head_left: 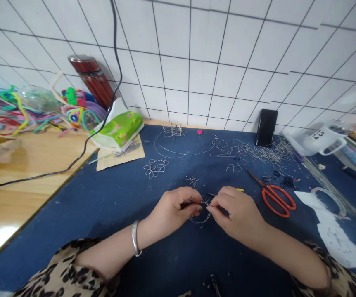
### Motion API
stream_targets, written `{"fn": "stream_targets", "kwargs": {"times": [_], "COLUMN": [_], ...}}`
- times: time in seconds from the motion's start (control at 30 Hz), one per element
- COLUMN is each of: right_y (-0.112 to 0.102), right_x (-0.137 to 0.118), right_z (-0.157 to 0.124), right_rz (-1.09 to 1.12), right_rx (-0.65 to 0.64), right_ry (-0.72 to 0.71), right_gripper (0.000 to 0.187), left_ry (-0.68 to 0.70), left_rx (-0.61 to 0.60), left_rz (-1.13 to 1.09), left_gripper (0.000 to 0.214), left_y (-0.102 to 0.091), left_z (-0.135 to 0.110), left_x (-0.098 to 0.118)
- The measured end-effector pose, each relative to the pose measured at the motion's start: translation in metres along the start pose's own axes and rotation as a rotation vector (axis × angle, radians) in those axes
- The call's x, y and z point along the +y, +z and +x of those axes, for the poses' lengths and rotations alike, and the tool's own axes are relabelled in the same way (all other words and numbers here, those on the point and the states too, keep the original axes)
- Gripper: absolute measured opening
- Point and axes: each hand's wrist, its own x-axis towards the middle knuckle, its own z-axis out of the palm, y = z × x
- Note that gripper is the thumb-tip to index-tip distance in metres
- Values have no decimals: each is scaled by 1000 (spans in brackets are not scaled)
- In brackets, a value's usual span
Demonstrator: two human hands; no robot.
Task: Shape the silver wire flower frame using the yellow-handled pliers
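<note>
My left hand and my right hand meet over the blue cloth, both pinched on a small piece of thin bent wire held between their fingertips. A loop of that wire hangs just below the fingers. A silver bangle sits on my left wrist. A thin tool with a yellow tip lies just behind my right hand.
Orange-handled scissors lie to the right. Wire flower shapes and a heap of wire bits lie further back. A phone leans on the tiled wall. A tissue pack, pipe cleaners and a white jug stand around.
</note>
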Motion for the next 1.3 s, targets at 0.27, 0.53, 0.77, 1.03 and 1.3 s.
{"fn": "stream_targets", "kwargs": {"times": [0.27, 0.53, 0.77, 1.03, 1.3], "right_y": [5, 8, 10, 8, 8], "right_x": [2, 3, 3, 2, 3], "right_z": [1, 0, -1, -3, -2], "right_rz": [4, 8, -5, 15, 10], "right_rx": [13, 36, 44, 45, 47], "right_ry": [-4, -23, -37, -40, -39], "right_gripper": [13, 14, 14, 15, 16], "left_ry": [76, 72, 80, 8, 34], "left_rx": [12, 24, 61, 36, 16], "left_rz": [79, 86, 37, 49, 42], "left_gripper": [15, 11, 8, 8, 11], "left_y": [0, 1, 2, 2, 0], "left_z": [0, -1, -2, -3, -1], "left_x": [0, -2, 0, 1, 5]}}
